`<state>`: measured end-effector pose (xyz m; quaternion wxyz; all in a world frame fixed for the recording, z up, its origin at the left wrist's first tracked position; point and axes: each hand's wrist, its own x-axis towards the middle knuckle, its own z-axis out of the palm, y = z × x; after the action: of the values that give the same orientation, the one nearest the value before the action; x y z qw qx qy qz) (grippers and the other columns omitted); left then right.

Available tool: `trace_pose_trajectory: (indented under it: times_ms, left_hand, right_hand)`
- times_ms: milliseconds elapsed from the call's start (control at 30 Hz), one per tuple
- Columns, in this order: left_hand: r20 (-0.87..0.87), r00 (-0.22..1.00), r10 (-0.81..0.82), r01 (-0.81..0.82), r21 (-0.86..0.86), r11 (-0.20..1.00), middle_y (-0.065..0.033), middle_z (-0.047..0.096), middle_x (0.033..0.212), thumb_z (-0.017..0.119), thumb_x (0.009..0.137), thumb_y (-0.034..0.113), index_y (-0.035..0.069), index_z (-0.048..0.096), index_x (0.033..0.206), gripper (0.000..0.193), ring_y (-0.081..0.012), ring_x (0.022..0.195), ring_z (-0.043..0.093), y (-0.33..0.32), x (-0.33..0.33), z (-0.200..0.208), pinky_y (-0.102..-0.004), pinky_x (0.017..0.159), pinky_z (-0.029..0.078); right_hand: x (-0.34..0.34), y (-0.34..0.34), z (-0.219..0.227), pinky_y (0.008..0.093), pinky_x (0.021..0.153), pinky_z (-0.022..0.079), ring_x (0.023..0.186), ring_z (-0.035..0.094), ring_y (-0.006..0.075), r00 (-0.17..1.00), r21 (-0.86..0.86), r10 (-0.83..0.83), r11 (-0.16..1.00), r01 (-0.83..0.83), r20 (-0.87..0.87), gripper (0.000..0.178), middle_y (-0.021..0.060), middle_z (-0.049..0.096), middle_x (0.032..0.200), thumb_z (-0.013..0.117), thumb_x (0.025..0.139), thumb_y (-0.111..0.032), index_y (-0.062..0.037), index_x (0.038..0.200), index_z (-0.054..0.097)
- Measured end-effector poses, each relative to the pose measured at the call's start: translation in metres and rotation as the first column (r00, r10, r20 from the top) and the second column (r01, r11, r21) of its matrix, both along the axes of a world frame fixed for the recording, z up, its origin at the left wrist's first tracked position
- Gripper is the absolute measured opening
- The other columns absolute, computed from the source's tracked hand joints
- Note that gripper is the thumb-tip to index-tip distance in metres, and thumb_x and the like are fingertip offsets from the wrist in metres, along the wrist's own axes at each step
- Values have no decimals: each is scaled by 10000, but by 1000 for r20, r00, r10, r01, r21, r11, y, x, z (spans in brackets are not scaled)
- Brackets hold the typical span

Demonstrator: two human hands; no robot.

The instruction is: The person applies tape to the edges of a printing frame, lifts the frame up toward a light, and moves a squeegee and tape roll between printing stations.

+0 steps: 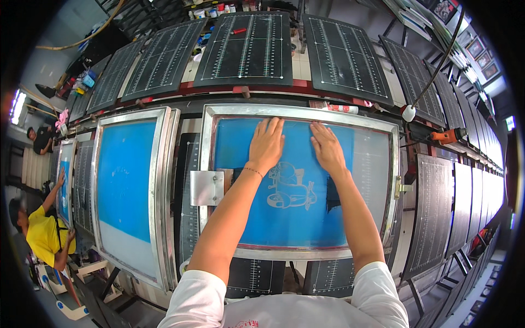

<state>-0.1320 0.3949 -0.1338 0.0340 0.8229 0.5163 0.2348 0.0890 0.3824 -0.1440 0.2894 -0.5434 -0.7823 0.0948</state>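
Observation:
A silver-framed printing screen (295,112) lies in front of me, its mesh mostly coated blue (240,227) with a pale strip at the right. A light scooter motif (290,195) shows in the middle of the blue. Near the far edge of the mesh, my left hand (267,143) rests flat with fingers stretched, holding nothing. My right hand (329,147) lies beside it, likewise flat and without anything in it. Dark patches show at either side of the motif, the right one (332,195) partly under my right forearm. A metal bracket (206,188) sits on the frame's left side.
Another blue screen (126,169) leans at the left. Black ruled boards (246,49) line the far side and the right. An orange heat-gun-like tool (448,135) and a hanging white fitting (408,113) are at right. A person in yellow (46,235) works far left.

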Motion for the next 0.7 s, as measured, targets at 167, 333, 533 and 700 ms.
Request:
trace_pose_trajectory:
  times_ms: [167,333,533,700]
  left_hand:
    - [27,985,168,-169,14,986,-197,420,1378,549,943,167,-62,419,1345,480,-391,1301,386,-2,-18,-3,-468,1114,319]
    - [-16,912,409,-409,-11,912,-213,378,1428,490,979,238,-86,379,1373,523,-382,1376,320,2,-37,-14,-479,1159,258]
    - [73,750,658,-634,-205,745,-240,271,1513,475,979,264,-113,305,1417,602,-377,1439,218,20,-49,-7,-473,1193,171]
    - [170,617,768,-628,-482,611,-267,89,1583,410,979,299,-116,212,1464,669,-360,1494,52,31,-40,8,-477,1209,53]
  right_hand:
    - [48,-8,-1,433,1149,305,1338,451,332,987,-62,-144,988,140,-65,362,178,551,1366,503,976,-165,5,1284,588]
    - [79,-13,4,436,1143,315,1339,446,352,957,-108,-272,959,262,-103,356,194,554,1354,492,980,-161,6,1278,593]
    - [98,-15,-9,435,1138,319,1338,442,367,914,-37,-395,919,393,-92,354,205,551,1354,476,980,-138,29,1269,592]
    - [89,-13,-12,439,1133,325,1336,438,367,869,-12,-490,871,491,-64,362,202,562,1340,446,991,-150,40,1266,585]
